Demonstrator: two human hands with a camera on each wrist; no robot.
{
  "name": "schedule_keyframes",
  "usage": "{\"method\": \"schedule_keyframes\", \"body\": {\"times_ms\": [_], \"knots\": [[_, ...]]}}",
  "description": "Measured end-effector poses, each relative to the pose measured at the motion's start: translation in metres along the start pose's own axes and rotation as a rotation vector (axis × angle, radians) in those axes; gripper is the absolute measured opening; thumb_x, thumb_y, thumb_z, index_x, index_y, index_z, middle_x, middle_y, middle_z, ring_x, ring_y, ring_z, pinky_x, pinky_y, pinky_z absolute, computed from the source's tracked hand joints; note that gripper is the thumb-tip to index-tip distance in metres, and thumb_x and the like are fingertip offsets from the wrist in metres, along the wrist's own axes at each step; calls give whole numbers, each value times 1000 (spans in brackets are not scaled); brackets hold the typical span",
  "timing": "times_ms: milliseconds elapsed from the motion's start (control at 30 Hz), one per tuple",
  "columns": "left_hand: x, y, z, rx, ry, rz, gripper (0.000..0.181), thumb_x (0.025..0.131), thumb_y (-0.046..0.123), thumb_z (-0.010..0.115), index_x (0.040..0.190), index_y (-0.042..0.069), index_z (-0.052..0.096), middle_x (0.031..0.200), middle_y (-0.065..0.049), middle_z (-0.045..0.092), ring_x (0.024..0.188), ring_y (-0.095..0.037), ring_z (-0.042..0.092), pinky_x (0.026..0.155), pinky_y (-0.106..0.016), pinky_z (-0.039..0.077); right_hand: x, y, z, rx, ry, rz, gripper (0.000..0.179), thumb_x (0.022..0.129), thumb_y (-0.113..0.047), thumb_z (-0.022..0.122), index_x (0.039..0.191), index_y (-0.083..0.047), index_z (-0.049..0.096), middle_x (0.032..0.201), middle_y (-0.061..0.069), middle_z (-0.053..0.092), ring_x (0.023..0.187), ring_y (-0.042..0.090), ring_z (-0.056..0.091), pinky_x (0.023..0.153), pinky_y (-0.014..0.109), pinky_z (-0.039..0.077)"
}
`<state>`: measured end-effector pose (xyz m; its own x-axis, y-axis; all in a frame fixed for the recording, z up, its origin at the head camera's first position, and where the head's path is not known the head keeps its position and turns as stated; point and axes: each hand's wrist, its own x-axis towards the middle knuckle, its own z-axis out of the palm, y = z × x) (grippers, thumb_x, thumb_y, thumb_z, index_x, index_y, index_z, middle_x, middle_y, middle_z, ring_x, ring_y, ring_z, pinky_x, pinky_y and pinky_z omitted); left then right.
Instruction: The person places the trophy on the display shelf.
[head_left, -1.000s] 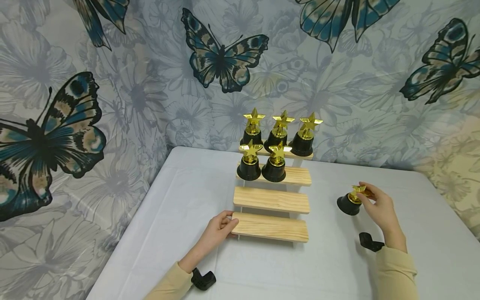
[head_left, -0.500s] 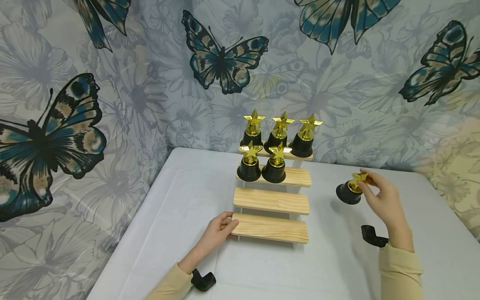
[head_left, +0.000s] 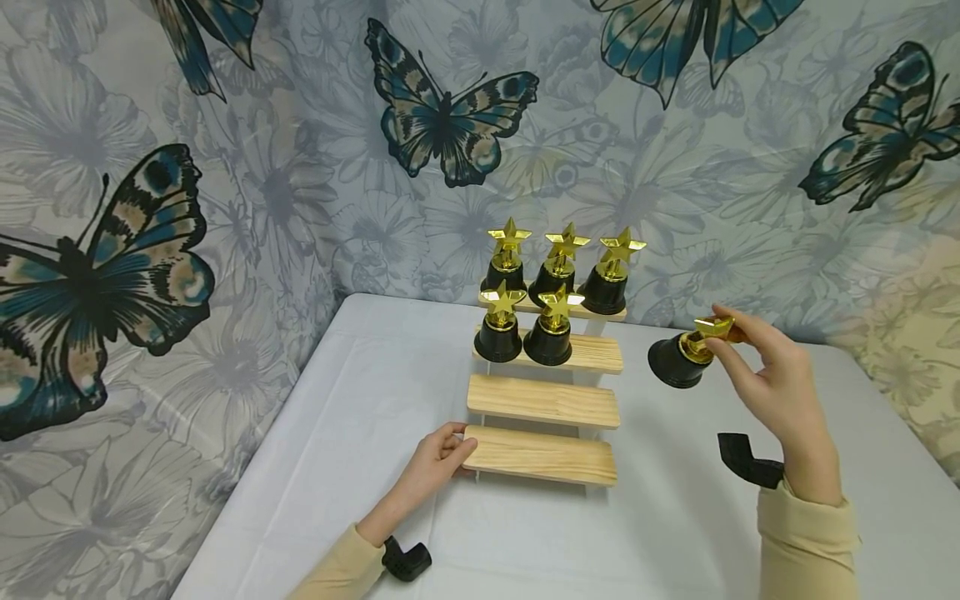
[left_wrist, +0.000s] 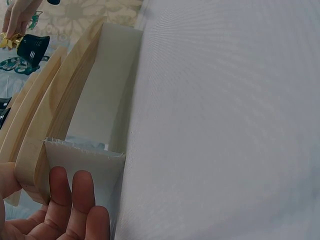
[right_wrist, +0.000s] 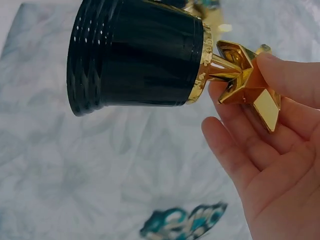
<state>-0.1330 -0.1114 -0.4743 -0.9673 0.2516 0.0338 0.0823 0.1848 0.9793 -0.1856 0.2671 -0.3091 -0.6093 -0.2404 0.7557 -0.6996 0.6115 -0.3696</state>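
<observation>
In the head view my right hand (head_left: 776, 383) pinches the gold star of a small trophy (head_left: 677, 362), lifted above the table at the right. The trophy tilts, its black base pointing left; the right wrist view shows thumb and fingers on the star (right_wrist: 245, 75). My left hand (head_left: 435, 457) grips the left end of the lowest wooden shelf (head_left: 540, 456) of a tiered stand. In the left wrist view, the fingers (left_wrist: 84, 192) lie against the stand's white support (left_wrist: 87, 165). Three star trophies (head_left: 558, 279) stand on the top shelf and two trophies (head_left: 549, 340) on the second.
The third shelf (head_left: 543, 402) and lowest shelf carry no trophies. A white cloth (head_left: 300, 500) covers the table. Behind it hangs a butterfly-patterned backdrop (head_left: 450, 242). Black wrist mounts (head_left: 407, 560) sit on both wrists.
My right hand has raised the trophy from near the table, moving it away from me and slightly left, with the base tilting further left. The left hand stays on the shelf.
</observation>
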Motion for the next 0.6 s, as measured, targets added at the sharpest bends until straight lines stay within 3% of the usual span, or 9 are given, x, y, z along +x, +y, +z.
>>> {"method": "schedule_keyframes", "body": {"times_ms": [300,600], "knots": [[-2,0,-1,10,6,19,47,96,24,54,124,-12,45,86,-12,64,70,-22,65,62,-33,52,19,-20,13,45,-63,-52,55,71,21,68,122,3,59,107,18,63,96,-3,53,83,12,39],[-1,2,-1,28,-2,-2,41,97,13,51,125,-16,42,89,-17,64,74,-34,64,66,-45,51,31,-21,31,184,-116,-78,57,70,27,63,123,4,57,105,19,63,96,5,56,83,15,42]]}}
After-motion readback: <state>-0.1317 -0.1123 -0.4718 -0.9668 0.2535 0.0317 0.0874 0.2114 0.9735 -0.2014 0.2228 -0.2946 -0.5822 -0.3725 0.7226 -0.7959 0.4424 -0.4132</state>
